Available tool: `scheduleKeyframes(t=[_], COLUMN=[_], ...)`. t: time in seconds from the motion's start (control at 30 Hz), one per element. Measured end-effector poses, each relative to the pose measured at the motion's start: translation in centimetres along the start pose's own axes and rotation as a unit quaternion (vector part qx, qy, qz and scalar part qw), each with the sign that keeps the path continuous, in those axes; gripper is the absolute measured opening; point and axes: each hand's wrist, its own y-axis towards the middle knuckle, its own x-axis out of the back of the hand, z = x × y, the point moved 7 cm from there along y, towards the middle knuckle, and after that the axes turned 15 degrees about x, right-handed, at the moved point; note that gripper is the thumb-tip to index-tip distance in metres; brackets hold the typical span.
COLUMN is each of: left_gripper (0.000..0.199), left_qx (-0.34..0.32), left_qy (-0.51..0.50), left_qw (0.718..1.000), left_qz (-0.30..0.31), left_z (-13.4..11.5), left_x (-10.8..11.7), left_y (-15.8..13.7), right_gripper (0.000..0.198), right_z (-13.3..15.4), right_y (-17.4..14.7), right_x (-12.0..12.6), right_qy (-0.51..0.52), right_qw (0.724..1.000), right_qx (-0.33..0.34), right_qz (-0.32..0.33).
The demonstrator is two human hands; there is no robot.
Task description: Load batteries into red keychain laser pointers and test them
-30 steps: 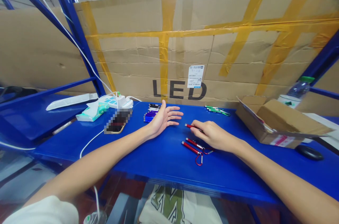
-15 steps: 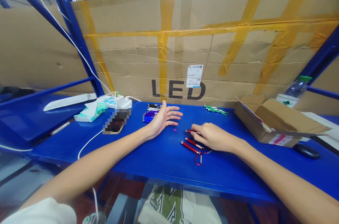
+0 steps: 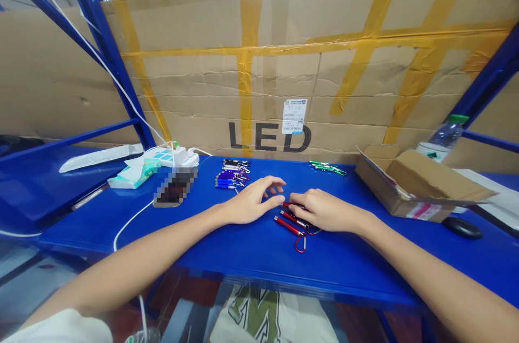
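My right hand (image 3: 318, 210) is closed around a red keychain laser pointer (image 3: 287, 204) lying low over the table, most of it hidden under the fingers. Beside it my left hand (image 3: 257, 200) is open, fingers curved and apart, the thumb tip close to the pointer's front end; I cannot tell whether it touches. Just in front of the right hand lie two more red pointers: one (image 3: 294, 219) partly under the hand, the other (image 3: 287, 225) with its red carabiner clip showing. Beyond my left hand sits a row of blue, purple, silver and black pointers (image 3: 229, 175).
Several green pointers (image 3: 324, 166) lie at the back of the blue table (image 3: 243, 248). To the right are an open cardboard box (image 3: 405, 194), a black mouse (image 3: 462, 227) and a bottle (image 3: 444, 135). A phone (image 3: 174, 189), tissues (image 3: 132, 174) and power strip (image 3: 174, 157) are left.
My left hand has turned from upright to palm down and come nearer the right hand. A small pink light spot on the table between the hands no longer shows. My right hand keeps its grip.
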Motion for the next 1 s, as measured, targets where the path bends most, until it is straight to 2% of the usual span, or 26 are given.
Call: scheduleKeyframes(t=[0.2,0.4,0.53,0.73,0.87,1.0], left_gripper=[0.065,0.056,0.056,0.038,0.033,0.030], left_qx=[-0.047,-0.087,-0.089,-0.150,-0.151,-0.065], left_qy=[0.121,0.207,0.222,0.200,0.235,0.339], left_qw=[0.990,0.973,0.970,0.963,0.957,0.935], left_qz=[0.053,0.058,0.044,0.097,0.083,0.079], left_z=[-0.4,-0.6,-1.0,-2.9,-3.0,-1.6], left_x=[-0.9,-1.6,-2.0,-3.1,-1.9,0.8], left_y=[-0.6,-0.7,-1.0,-1.8,-1.6,-1.3], right_gripper=[0.024,0.029,0.031,0.033,0.035,0.034], right_z=[0.0,-0.5,-1.6,-3.1,-3.8,-4.4], right_y=[-0.2,-0.4,-0.4,-0.9,-1.2,-1.4], right_x=[0.0,0.5,0.6,0.6,0.5,0.3], right_qy=[0.024,-0.015,-0.070,-0.102,-0.088,-0.082], right_qw=[1.000,1.000,0.995,0.980,0.974,0.968], right_qx=[0.002,-0.010,-0.074,-0.170,-0.208,-0.235], right_qz=[0.013,0.003,0.002,0.005,0.002,0.018])
